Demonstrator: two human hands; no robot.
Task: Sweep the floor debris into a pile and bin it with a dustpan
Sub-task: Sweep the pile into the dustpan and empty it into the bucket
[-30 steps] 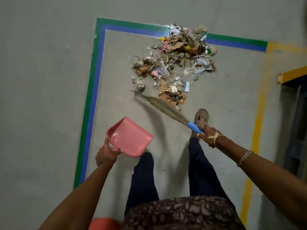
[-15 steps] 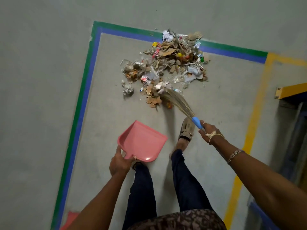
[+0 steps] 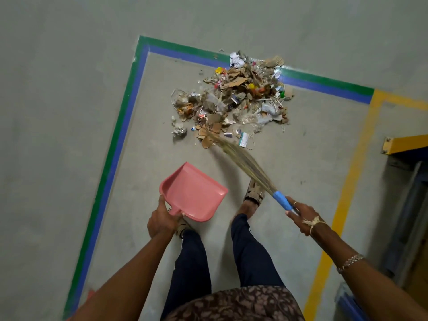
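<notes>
Pink plastic sits in the left hand [image 3: 162, 220], whose fingers curl round the handle of the one dustpan [image 3: 194, 193], held low with its mouth facing far, well apart from the pile. The right hand [image 3: 303, 215] wraps the blue grip of the one broom [image 3: 243, 161]. The bristles run far-left, crossing over the right sandal [image 3: 254, 193], and their tips touch the near edge of the single pile [image 3: 240, 96]. That heap of cardboard scraps, paper and wrappers lies in the corner of the green-and-blue tape [image 3: 115, 140] and spills over its far line. One foil ball [image 3: 179, 130] lies just left of the tips. One yellow line [image 3: 347, 181] runs down the right, with a rack [image 3: 405, 143] beyond it. A second ago the tips lay beside the foil ball; now they sit further right, among cardboard scraps. The dustpan grip is unchanged.
</notes>
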